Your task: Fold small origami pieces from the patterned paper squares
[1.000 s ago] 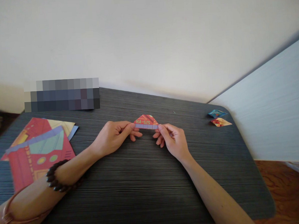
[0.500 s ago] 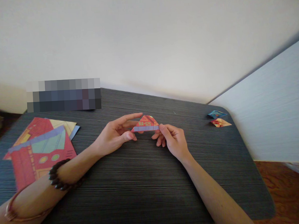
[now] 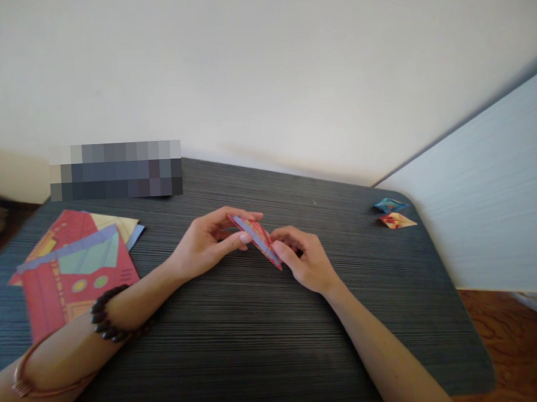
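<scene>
Above the middle of the dark table [image 3: 239, 334], a small folded paper [image 3: 260, 236] is held between both hands. It is red with a purple strip along its near edge, and it slants down to the right. My left hand [image 3: 210, 240] pinches its upper left part, thumb in front and fingers behind. My right hand [image 3: 305, 256] grips the lower right end between thumb and fingers. Part of the paper is hidden behind the fingers.
Several patterned paper sheets [image 3: 86, 258] lie overlapped at the left, partly under my left forearm. A blue folded paper piece [image 3: 389, 205] and a yellow-red one [image 3: 396, 220] sit at the far right. Behind them rise a wall [image 3: 262, 75] and a pale panel [image 3: 498, 201]. A pixelated block covers the back left.
The folded paper has turned from level to slanting, its right end now lower and nearer me. My left thumb has closed onto it, and my right hand has shifted slightly left.
</scene>
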{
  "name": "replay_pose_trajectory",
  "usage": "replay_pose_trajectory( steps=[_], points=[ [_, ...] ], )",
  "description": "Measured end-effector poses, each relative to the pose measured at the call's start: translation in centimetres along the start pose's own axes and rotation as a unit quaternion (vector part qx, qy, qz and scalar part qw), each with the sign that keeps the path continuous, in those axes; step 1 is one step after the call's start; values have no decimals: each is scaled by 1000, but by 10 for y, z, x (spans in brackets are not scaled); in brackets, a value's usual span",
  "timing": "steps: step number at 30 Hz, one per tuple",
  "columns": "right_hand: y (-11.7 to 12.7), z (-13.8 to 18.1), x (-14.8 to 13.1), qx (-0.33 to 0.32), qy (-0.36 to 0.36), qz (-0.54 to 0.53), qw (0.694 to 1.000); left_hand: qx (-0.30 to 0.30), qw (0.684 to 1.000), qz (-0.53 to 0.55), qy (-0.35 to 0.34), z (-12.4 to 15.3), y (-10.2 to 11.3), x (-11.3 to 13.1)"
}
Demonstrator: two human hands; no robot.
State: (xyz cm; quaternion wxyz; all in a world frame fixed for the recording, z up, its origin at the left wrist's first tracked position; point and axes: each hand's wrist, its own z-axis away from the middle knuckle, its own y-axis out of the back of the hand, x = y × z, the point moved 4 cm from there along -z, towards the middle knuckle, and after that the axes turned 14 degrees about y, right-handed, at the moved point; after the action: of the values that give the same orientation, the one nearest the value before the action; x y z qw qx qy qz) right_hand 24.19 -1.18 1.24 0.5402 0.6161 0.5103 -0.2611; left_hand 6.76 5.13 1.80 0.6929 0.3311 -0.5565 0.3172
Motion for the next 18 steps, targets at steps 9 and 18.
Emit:
replay_pose_trajectory(
  steps=[9,18],
  points=[
    [-9,1,-5,6,27,39,999,-25,998,-29,56,0,-6,-3],
    [-11,1,-7,12,19,69,997,22,993,-88,72,-2,-3,-7]
  ],
)
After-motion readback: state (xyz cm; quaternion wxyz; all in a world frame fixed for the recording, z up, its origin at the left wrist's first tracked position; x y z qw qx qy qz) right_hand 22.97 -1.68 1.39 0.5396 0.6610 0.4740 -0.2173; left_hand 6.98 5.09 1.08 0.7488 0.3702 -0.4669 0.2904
